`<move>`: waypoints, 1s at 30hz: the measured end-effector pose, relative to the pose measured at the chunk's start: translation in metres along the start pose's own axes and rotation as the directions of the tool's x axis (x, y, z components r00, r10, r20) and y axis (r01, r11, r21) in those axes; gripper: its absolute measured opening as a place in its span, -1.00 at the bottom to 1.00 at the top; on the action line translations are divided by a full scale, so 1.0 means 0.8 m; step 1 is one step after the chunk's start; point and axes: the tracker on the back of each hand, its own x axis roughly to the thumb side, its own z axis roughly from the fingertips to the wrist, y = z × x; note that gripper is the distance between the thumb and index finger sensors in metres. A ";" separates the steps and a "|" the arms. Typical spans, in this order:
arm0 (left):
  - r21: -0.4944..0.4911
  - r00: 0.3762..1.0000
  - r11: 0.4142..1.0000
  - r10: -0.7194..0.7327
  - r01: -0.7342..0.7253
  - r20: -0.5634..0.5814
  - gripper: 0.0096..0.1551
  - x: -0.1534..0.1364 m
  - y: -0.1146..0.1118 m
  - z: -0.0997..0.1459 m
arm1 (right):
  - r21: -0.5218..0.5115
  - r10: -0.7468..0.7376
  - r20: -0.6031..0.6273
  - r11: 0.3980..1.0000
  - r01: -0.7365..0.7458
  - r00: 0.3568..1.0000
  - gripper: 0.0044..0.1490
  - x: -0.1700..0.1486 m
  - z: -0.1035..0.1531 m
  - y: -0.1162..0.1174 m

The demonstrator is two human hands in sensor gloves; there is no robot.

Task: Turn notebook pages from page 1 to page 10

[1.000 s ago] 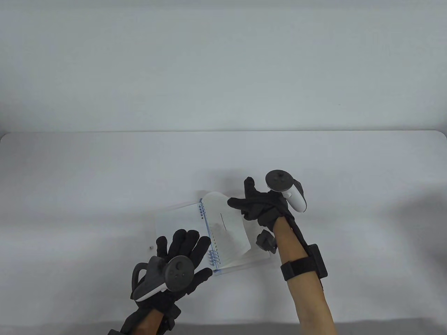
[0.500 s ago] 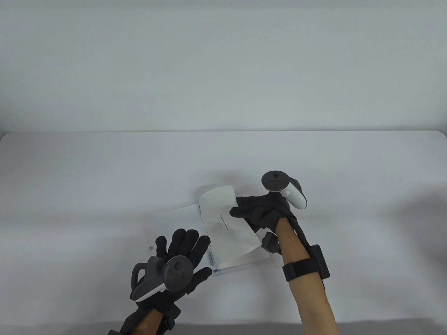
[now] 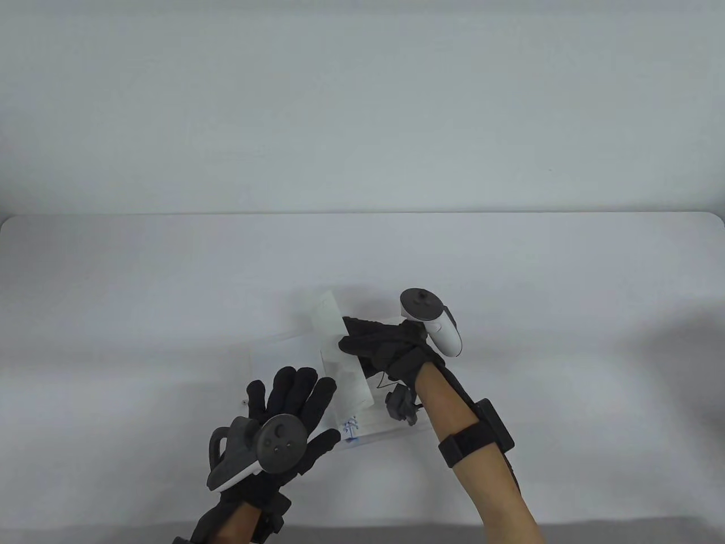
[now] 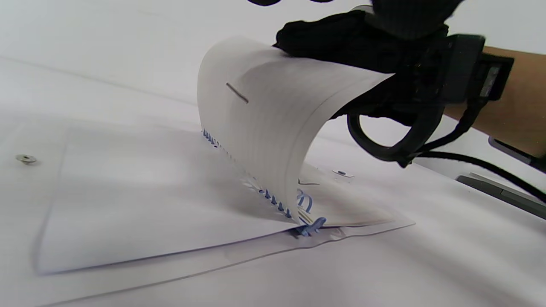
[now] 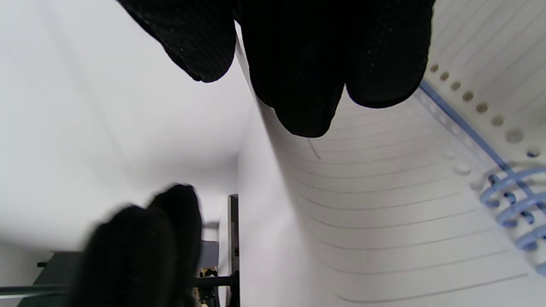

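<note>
Notebook (image 3: 294,362) open, blue spiral binding. Right hand (image 3: 385,345) pinches one lined page (image 4: 264,123), arched over spiral. Left hand (image 3: 289,413) spread flat on left leaf.

Our right hand (image 3: 388,345) is raised, with the forearm bare and strapped near the elbow, and the fingers (image 5: 298,64) point toward our left and pinch a sheet's edge with the thumb underneath. Our left hand (image 3: 289,419) lies palm down, nearer to us and just left of the right one, its fingers (image 3: 297,388) spread flat and holding nothing.
</note>
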 end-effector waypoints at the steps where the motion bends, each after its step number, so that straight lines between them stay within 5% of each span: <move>1: 0.010 1.000 1.000 0.002 -0.002 -0.001 -0.07 0.000 0.001 0.001 | -0.002 0.043 -0.015 0.999 -0.043 0.999 -0.08 -0.001 -0.004 0.006; 4: 0.020 1.000 1.000 0.006 -0.006 -0.003 -0.06 -0.001 0.003 0.002 | 0.007 0.130 -0.037 0.992 -0.130 0.991 -0.07 -0.004 -0.010 0.019; 11: 0.022 1.000 1.000 0.008 -0.008 -0.004 -0.07 -0.002 0.003 0.003 | 0.158 0.020 -0.009 0.987 -0.018 1.000 0.12 -0.012 -0.020 0.042; 15: 0.022 1.000 1.000 0.014 -0.014 -0.007 -0.07 -0.002 0.004 0.003 | 0.124 0.022 0.013 0.992 -0.023 1.000 0.14 -0.010 -0.015 0.028; 19: 0.011 1.000 1.000 0.012 -0.012 -0.008 -0.07 -0.002 0.003 0.002 | -0.014 0.102 0.019 0.995 -0.102 0.995 0.13 -0.003 -0.003 0.001; 23: -0.012 1.000 1.000 0.006 -0.006 -0.010 -0.07 -0.001 0.001 0.000 | -0.234 0.385 -0.059 0.891 -0.388 0.921 0.13 -0.002 0.016 -0.034; 30: -0.045 1.000 0.999 -0.011 0.010 -0.013 -0.07 0.000 -0.003 -0.002 | -0.311 0.591 -0.231 0.708 -0.634 0.773 0.08 -0.028 0.021 -0.056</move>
